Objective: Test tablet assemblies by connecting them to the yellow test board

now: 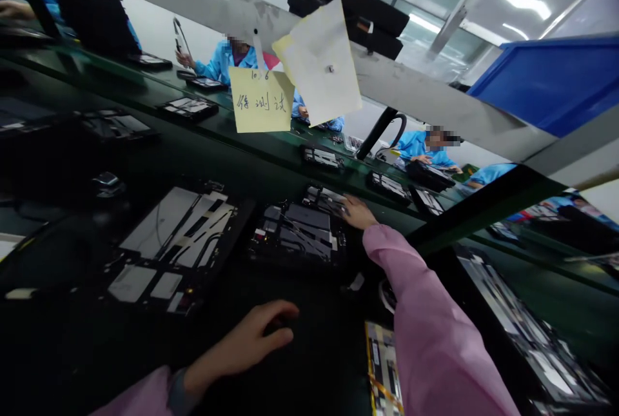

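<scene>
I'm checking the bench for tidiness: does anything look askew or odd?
Yes: the white square paper sheet in front of the long grey beam hangs askew, its edges slanting against both the beam and the yellow handwritten paper note beside it.

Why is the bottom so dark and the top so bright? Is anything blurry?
Head view: the ceiling light glares up top, while the dark workbench seems to get little light; head view: the opened device at the right grip looks soft, its small parts hard to make out; head view: the handwritten yellow note looks sharper.
</scene>
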A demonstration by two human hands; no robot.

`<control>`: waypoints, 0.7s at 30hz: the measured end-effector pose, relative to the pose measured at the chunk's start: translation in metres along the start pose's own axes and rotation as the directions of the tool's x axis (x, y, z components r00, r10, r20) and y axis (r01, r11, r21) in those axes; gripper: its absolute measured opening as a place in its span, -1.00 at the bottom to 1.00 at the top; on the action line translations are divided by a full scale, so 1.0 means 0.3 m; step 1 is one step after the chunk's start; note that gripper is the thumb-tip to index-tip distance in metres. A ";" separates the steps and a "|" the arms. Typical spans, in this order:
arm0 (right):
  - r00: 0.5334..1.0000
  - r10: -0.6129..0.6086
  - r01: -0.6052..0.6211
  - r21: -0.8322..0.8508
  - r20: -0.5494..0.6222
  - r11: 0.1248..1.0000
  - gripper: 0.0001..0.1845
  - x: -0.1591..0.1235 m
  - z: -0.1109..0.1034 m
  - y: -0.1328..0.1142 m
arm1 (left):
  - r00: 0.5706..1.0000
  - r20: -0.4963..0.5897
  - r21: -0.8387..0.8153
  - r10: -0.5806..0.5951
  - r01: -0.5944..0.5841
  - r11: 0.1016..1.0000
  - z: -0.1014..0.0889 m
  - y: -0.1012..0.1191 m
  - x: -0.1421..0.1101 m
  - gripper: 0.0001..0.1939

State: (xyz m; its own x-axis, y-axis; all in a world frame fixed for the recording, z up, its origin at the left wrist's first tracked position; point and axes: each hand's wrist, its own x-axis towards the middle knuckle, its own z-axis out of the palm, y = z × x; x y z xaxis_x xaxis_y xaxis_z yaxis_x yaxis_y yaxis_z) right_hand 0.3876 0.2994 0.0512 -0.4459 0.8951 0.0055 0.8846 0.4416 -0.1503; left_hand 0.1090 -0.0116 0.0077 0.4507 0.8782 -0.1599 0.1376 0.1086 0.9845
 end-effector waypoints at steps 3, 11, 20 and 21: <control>0.998 0.052 -0.047 0.117 -0.042 0.992 -0.62 -0.004 -0.013 -0.070 | 0.998 -0.042 -0.133 0.036 -0.041 0.990 -0.001 -0.030 0.030 -0.61; 0.908 0.365 -0.254 0.424 -0.207 0.870 -0.60 -0.227 0.005 -0.165 | 0.979 -0.202 -0.324 0.001 -0.068 0.944 0.025 -0.106 0.087 -0.57; 0.856 0.516 -0.309 0.778 -0.022 0.546 -0.55 -0.356 0.070 -0.310 | 0.946 -0.318 -0.488 -0.057 -0.112 0.866 -0.008 -0.024 0.158 -0.51; 0.855 0.519 -0.301 0.807 -0.008 0.508 -0.54 -0.350 0.063 -0.318 | 0.947 -0.316 -0.491 -0.059 -0.110 0.864 -0.006 -0.021 0.159 -0.52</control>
State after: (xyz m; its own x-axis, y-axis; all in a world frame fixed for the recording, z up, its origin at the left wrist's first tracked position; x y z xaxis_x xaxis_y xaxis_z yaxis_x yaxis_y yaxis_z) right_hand 0.3474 0.1620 0.0463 0.0794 0.9947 -0.0656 0.4733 -0.0956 -0.8757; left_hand 0.1281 0.0305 -0.0058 0.1403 0.9723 -0.1871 -0.3639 0.2264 0.9035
